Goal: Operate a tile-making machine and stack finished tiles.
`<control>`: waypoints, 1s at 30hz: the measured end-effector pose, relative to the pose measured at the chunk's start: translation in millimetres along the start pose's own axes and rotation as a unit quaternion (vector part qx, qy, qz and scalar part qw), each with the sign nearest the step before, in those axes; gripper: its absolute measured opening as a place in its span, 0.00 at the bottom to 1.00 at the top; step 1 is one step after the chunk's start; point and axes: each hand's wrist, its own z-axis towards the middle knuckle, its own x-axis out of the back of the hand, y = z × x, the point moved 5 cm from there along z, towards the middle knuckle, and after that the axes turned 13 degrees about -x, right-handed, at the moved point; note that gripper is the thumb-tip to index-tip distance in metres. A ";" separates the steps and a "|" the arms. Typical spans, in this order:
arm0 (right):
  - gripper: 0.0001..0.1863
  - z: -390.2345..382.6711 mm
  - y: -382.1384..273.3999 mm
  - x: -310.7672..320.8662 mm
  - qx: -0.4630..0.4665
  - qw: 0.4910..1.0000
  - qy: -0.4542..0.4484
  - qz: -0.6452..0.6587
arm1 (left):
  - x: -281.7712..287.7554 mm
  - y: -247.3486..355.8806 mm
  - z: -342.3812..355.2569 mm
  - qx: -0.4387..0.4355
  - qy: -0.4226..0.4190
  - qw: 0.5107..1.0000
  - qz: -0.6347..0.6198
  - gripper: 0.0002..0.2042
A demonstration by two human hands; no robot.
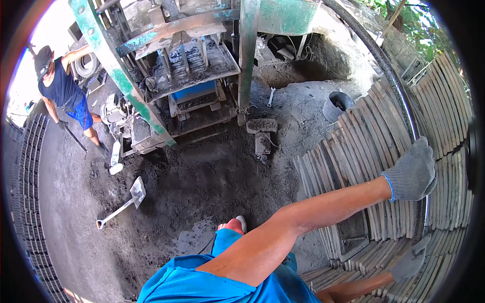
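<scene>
A: Grey knit gloves on both hands. Left hand point(411, 170) is stretched far out across the body to the right, glove cuff edged in blue, and rests on the stacked wooden boards point(364, 151).

B: Grip state, left?

A: Fingers curled down over the board edges next to a black hose point(389, 70) that arcs along the stack. Whether they pinch a single board, I cannot tell; the palm faces away.

B: Right hand?

A: Right hand point(410, 262) sits lower, near the bottom right, fingers laid against the board edges of the lower row. Grip partly hidden; cannot tell if it is pressed together or spread.

B: Where are the boards?

A: Standing on edge in curved rows that fill the right side, from beside a black bucket point(337, 103) down to the lower edge. One darker pallet board point(353, 233) lies flat among them, between the two forearms.

B: Surroundings?

A: Green-painted block-making machine point(187, 65) at top centre, caked in dark mix. Ground is dark grey, damp-looking. A shovel point(121, 204) lies on it at left. Another person in a dark sleeveless top and blue shorts point(63, 93) stands at far left, well apart, holding a long handle. Own blue shorts and one foot show at lower centre.
</scene>
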 end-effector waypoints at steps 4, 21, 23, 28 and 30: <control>0.29 1.3 2.9 -1.1 -0.020 1.000 0.010 0.006 | 2.8 1.3 -0.8 -0.003 0.026 1.000 0.014 0.15; 0.39 23.1 24.7 -19.3 -0.017 0.999 0.029 -0.015 | -7.8 1.1 -0.2 0.005 0.017 0.999 0.039 0.17; 0.38 -20.7 -55.7 22.9 -0.079 0.994 -0.024 -0.071 | -10.3 0.8 -4.1 0.009 -0.006 0.998 0.057 0.17; 0.35 21.1 21.7 -20.2 0.031 0.999 0.024 -0.024 | -1.6 5.4 1.2 0.002 -0.006 0.998 0.063 0.17; 0.33 20.9 30.7 -28.7 -0.055 0.998 -0.024 0.026 | -3.1 7.3 1.4 0.004 -0.011 0.995 0.096 0.17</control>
